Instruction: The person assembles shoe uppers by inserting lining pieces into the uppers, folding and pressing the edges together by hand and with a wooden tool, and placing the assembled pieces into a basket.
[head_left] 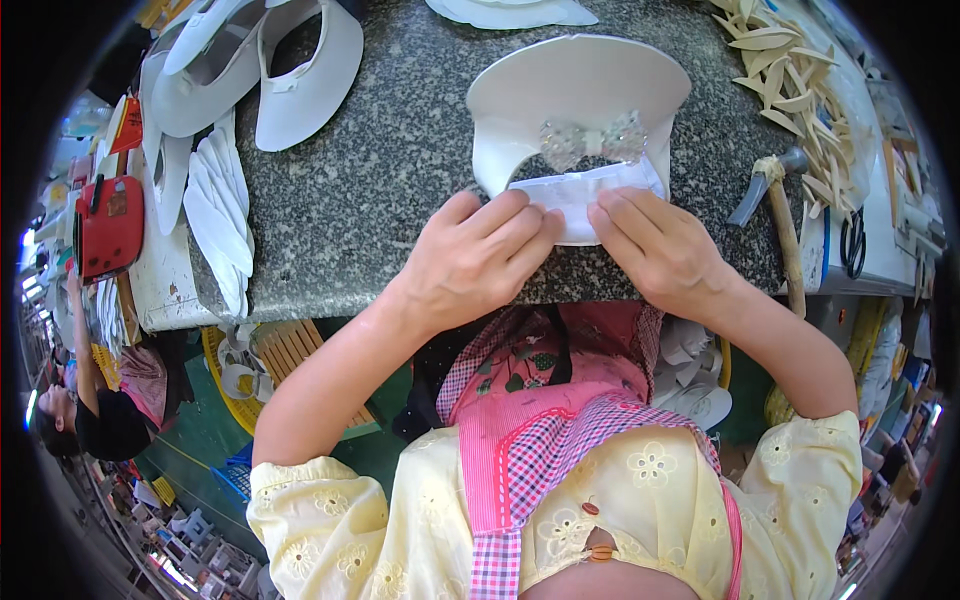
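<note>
A white shoe upper lies on the speckled stone worktop, its wide curved end pointing away from me. A sparkly bow sits across its middle. My left hand pinches the near white band of the upper on its left side. On the right side of that band, my right hand is closed in the same way. The fingertips of both hands face each other, a little apart, and partly cover the band.
More white uppers lie at the far left, above a stack of white flat pieces. A hammer rests at the right edge, near many cream-coloured strips. Black-handled scissors are farther right. Another person works at the left.
</note>
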